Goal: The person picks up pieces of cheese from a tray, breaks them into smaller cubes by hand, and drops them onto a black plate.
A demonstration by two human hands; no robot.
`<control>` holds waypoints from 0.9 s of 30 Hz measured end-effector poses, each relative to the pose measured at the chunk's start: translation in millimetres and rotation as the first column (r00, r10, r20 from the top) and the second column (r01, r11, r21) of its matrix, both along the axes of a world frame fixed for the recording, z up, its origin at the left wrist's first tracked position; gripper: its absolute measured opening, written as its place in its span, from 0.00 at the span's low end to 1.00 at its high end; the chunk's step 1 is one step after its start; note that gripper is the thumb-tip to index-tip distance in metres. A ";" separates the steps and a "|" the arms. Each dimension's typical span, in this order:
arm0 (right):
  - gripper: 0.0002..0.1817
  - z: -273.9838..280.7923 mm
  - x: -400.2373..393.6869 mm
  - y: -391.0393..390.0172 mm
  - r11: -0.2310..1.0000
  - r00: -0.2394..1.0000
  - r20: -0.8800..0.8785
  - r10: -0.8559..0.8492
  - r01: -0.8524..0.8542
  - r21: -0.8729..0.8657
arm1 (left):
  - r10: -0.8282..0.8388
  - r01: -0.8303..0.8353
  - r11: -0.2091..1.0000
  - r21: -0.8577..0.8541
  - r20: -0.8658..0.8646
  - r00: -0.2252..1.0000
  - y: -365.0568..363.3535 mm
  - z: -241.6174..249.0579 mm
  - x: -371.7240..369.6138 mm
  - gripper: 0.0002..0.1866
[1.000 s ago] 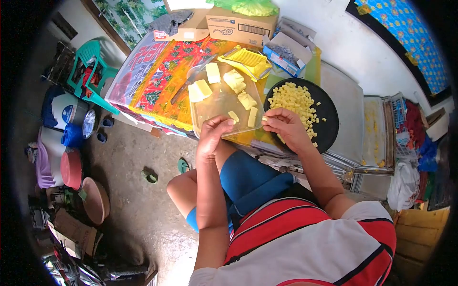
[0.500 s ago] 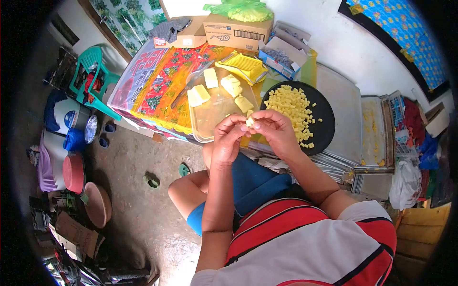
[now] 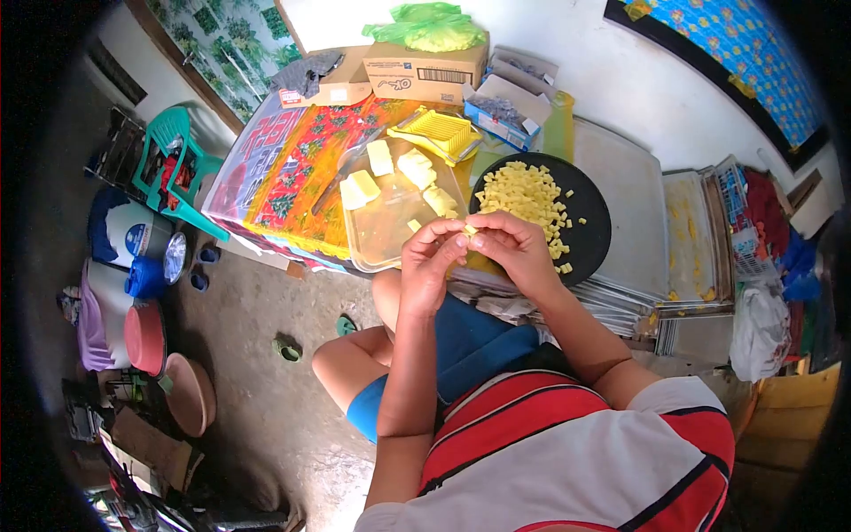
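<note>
My left hand (image 3: 431, 266) and my right hand (image 3: 521, 254) meet over the near edge of the tray, fingertips pinched together. Between them is a small pale-yellow piece (image 3: 470, 230), partly covered by the fingers. Below and left lies a clear plastic tray (image 3: 377, 239) bearing several larger yellow blocks (image 3: 361, 189) and one small yellow piece (image 3: 414, 225) close to my left fingers. Beyond my right hand, a round black tray (image 3: 592, 244) holds a heap of small yellow cubes (image 3: 523, 195). A yellow slotted plastic rack (image 3: 436, 133) rests at the far side of the clear tray.
Cardboard boxes (image 3: 425, 75) and a blue-and-white box (image 3: 505, 115) stand at the table's back. Stacked flat metal trays (image 3: 620, 204) are on the right. A green chair (image 3: 182, 160) and basins (image 3: 144, 337) are on the left. A knife-like blade (image 3: 330, 193) lies left of the clear tray.
The view has shifted slightly, so the table items appear further left. A small loose yellow piece now shows on the clear tray beside my left fingers. Both hands stay pinched together.
</note>
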State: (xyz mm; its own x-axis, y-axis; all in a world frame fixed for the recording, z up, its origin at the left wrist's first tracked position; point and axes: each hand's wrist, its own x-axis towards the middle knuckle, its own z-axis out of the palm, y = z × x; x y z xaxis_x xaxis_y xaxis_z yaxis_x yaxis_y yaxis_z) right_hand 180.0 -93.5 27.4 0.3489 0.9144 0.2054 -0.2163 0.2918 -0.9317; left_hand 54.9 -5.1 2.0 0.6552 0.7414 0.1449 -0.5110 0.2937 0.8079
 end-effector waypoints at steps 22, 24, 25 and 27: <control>0.15 -4.9 17.2 -10.8 0.959 0.984 0.159 0.074 -0.114 0.260 | -0.253 0.320 0.896 -0.307 0.239 0.938 -26.2 14.8 2.3 0.13; 0.14 -0.3 14.4 -13.8 0.966 0.989 0.136 0.058 -0.090 0.241 | -0.265 0.345 0.869 -0.355 0.257 0.930 -28.9 17.0 4.0 0.12; 0.14 1.2 13.7 -15.5 0.970 0.991 0.124 0.050 -0.078 0.231 | -0.270 0.358 0.853 -0.380 0.266 0.925 -30.1 17.2 4.7 0.12; 0.14 -2.6 16.8 -15.8 0.976 0.973 0.230 -0.018 -0.033 0.217 | -0.297 0.382 0.838 -0.389 0.260 0.919 -28.2 11.9 6.4 0.11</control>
